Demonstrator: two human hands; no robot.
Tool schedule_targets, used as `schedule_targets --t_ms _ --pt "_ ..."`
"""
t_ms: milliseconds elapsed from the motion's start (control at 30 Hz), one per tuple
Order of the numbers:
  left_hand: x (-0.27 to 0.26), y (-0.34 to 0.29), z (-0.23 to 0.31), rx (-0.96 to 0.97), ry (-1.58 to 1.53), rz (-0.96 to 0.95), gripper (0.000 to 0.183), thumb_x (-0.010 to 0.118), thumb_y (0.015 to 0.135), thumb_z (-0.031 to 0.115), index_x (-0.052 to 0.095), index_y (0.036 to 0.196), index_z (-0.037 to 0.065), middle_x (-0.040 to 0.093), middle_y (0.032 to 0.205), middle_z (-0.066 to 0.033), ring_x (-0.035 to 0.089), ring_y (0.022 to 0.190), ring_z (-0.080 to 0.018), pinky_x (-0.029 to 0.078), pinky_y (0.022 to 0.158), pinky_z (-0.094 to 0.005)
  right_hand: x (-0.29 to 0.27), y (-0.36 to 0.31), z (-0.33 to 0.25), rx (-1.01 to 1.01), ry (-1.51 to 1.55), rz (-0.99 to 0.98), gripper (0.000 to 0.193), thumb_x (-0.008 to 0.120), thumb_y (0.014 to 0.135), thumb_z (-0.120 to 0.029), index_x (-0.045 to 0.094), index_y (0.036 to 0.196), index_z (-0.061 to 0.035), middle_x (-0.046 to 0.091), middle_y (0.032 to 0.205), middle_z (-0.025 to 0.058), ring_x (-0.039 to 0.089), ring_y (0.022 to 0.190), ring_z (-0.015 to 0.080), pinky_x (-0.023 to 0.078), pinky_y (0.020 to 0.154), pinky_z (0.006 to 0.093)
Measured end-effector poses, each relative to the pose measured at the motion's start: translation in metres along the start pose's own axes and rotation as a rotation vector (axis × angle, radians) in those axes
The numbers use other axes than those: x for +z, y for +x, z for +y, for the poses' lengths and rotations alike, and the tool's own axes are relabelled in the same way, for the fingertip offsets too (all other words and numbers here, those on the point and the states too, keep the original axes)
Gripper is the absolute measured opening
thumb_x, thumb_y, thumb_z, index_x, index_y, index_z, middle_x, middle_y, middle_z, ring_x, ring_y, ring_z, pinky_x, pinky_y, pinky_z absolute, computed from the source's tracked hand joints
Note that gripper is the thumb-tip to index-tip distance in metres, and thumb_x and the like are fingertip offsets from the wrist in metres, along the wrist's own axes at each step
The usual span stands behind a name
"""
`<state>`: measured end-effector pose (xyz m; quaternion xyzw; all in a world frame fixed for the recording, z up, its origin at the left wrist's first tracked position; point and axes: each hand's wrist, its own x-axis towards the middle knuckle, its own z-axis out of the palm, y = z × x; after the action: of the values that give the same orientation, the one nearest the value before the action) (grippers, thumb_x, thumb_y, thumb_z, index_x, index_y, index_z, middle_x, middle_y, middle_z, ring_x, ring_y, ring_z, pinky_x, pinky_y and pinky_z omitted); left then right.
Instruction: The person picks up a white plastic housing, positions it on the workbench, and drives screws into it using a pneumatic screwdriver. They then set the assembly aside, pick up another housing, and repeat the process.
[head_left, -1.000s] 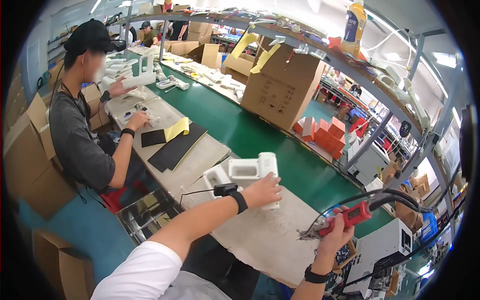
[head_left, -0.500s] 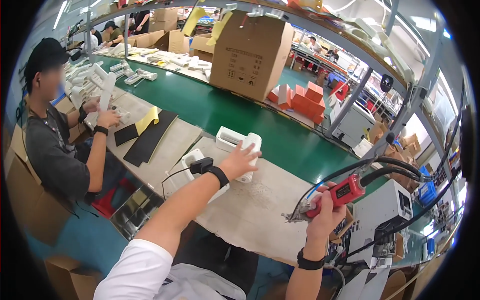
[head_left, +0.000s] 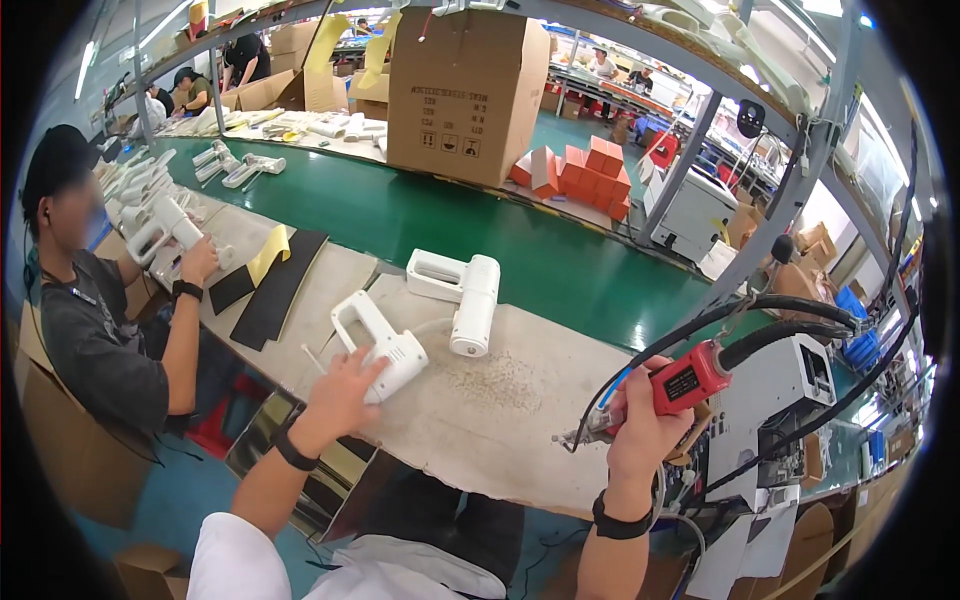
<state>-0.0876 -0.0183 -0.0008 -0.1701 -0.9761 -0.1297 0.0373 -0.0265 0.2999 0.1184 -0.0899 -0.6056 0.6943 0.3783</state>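
Two white pistol-shaped plastic housings, each with a loop handle, lie on the pale worktop [head_left: 480, 440]. The nearer housing [head_left: 403, 362] has my left hand [head_left: 343, 398] at its lower left side, fingers spread and touching its edge. A little farther off and to the right lies the other housing [head_left: 477, 305], free of both hands. In my right hand [head_left: 643, 432] is a red powered screwdriver [head_left: 690, 380], held above the right part of the worktop. Its metal tip points left, and black hoses run from its back end.
A green conveyor belt [head_left: 350, 210] passes behind the worktop. Black foam strips [head_left: 282, 290] lie to the left, near a seated co-worker [head_left: 100, 320] holding another white housing. A large carton [head_left: 455, 95] and orange boxes [head_left: 590, 175] stand beyond; hoses [head_left: 790, 305] hang at right.
My left hand has left the farther housing and come back leftward to the nearer one. The right hand still holds the screwdriver. The view has shifted slightly.
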Motion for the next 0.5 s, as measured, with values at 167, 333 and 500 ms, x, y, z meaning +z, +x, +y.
schedule_targets --t_ms 167,333,500 --pt "0.021 0.014 -0.056 -0.158 0.024 0.19 0.07 0.073 0.059 0.021 0.055 0.127 0.016 0.046 0.136 -0.0133 0.05 0.115 -0.0364 0.047 0.092 -0.045 -0.003 -0.001 0.002 -0.016 -0.017 -0.017 0.017 0.063 0.083 -0.003 0.056 0.098 -0.0015 0.056 0.065 0.0042 0.05 0.046 0.008 0.035 0.039 0.0197" --pt "0.017 0.052 -0.075 -0.429 0.015 0.193 0.074 0.072 0.061 0.016 0.05 0.131 0.015 0.041 0.14 -0.0172 0.045 0.121 -0.0385 0.044 0.096 -0.0462 -0.001 0.001 0.002 -0.027 -0.016 -0.009 0.015 0.064 0.083 -0.003 0.056 0.096 -0.0017 0.057 0.066 0.0047 0.05 0.046 0.0079 0.036 0.039 0.0194" --pt "0.006 0.116 0.002 0.257 0.382 0.247 0.072 0.069 0.071 0.016 0.042 0.138 0.018 0.032 0.145 -0.0166 0.032 0.131 -0.0403 0.036 0.097 -0.0572 -0.001 0.003 0.003 -0.017 -0.024 -0.006 0.013 0.063 0.083 -0.003 0.056 0.094 -0.0017 0.056 0.064 0.0043 0.051 0.046 0.0083 0.036 0.039 0.0196"
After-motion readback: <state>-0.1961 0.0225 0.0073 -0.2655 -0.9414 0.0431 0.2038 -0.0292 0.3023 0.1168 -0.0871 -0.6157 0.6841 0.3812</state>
